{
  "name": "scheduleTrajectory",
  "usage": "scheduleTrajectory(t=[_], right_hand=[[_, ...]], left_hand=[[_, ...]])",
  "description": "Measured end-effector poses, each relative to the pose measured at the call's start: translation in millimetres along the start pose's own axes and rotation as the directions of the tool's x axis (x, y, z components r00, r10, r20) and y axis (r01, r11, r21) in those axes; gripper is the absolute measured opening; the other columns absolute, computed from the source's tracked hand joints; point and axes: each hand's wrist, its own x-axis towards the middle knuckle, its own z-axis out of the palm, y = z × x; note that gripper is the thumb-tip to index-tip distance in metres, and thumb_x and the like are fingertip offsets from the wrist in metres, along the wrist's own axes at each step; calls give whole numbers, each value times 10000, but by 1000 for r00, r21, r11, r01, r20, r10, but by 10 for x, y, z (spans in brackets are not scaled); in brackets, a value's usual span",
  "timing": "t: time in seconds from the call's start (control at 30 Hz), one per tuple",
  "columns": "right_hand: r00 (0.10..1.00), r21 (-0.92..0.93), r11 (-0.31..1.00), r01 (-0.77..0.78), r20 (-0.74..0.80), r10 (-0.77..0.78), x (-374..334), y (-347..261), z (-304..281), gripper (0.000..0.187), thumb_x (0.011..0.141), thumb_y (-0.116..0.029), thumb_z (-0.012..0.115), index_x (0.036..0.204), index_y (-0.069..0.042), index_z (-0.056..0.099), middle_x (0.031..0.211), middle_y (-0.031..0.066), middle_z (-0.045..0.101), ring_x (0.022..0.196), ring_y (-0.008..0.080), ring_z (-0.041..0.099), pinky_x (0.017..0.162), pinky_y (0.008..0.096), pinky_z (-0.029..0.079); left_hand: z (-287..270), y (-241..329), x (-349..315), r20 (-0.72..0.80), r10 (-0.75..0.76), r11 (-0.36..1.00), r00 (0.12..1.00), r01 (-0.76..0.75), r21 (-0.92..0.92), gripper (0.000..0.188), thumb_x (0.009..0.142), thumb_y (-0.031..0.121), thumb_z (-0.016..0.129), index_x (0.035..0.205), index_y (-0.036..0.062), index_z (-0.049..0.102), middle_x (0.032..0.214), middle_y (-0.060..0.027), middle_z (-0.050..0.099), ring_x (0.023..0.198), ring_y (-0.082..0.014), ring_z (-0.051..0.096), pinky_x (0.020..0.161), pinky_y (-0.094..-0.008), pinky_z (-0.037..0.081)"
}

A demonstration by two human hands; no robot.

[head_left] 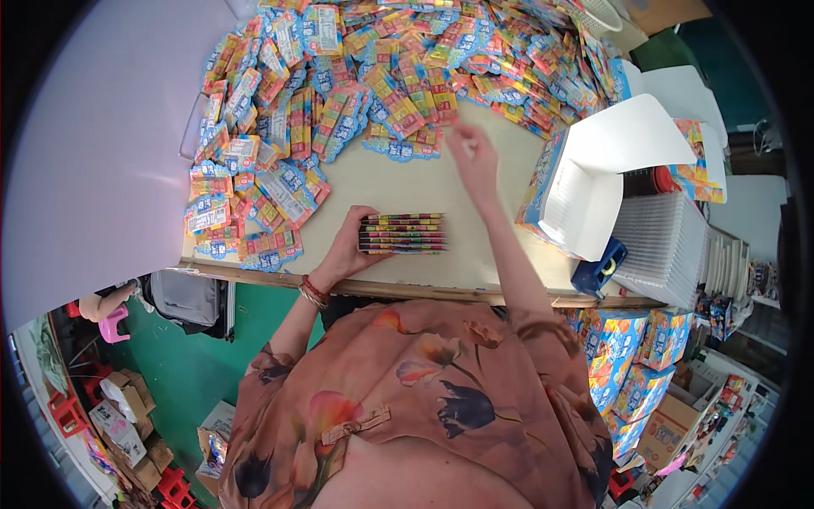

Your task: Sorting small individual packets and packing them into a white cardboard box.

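Observation:
My left hand (pixel 346 248) is wrapped round the left end of a small stack of candy blister cards (pixel 404 234). The stack stands on edge near the table's front side, its thin coloured edges facing up. Farther out, my right hand (pixel 476 161) reaches over the table with its fingers curled together. Its fingertips are at the lower end of a flat candy card (pixel 443 95) at the edge of the pile. Whether they grip that card is hard to see, as the fingers are slightly blurred.
A big pile of candy cards (pixel 339 119) spreads along the table's left and far sides. On the right stand an open white-lined box (pixel 585 204), a blue tape dispenser (pixel 600 268) and clear plastic trays (pixel 657 242). Printed cartons (pixel 619 356) are stacked below the table's right end.

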Motion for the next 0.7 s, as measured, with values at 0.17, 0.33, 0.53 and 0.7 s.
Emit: scheduleTrajectory(t=[0.17,0.33,0.53,0.7], right_hand=[[955,163,942,-294,80,284,810,405,328,731,666,-320,828,1172,61,462,1067,196,613,978,315,613,846,378,476],[952,-21,952,-305,-12,304,744,97,693,740,688,-309,820,1165,79,410,1061,192,634,984,278,634,863,347,490],[862,452,734,-506,248,442,901,358,755,326,745,-167,762,968,35,638,883,92,687,754,141,640,666,298,501],[963,427,865,-265,79,256,708,490,517,271,751,-145,751,952,-3,636,806,46,671,704,130,624,633,292,493]], left_hand=[[52,-39,20,11,-34,998,999,35,-49,718,647,115,856,1191,42,393,1056,-108,451,931,-208,532,808,-297,469],[69,-66,-32,-30,-44,996,999,42,-77,716,647,102,855,1187,42,388,1053,-104,446,916,-190,526,802,-291,467],[94,-89,-4,-14,-51,993,999,49,-107,708,653,92,848,1186,39,384,1043,-95,443,903,-178,519,800,-287,465],[73,-41,-1,-33,-6,1000,999,6,-9,697,664,94,845,1180,41,379,1016,-80,482,887,-152,539,781,-273,478]])
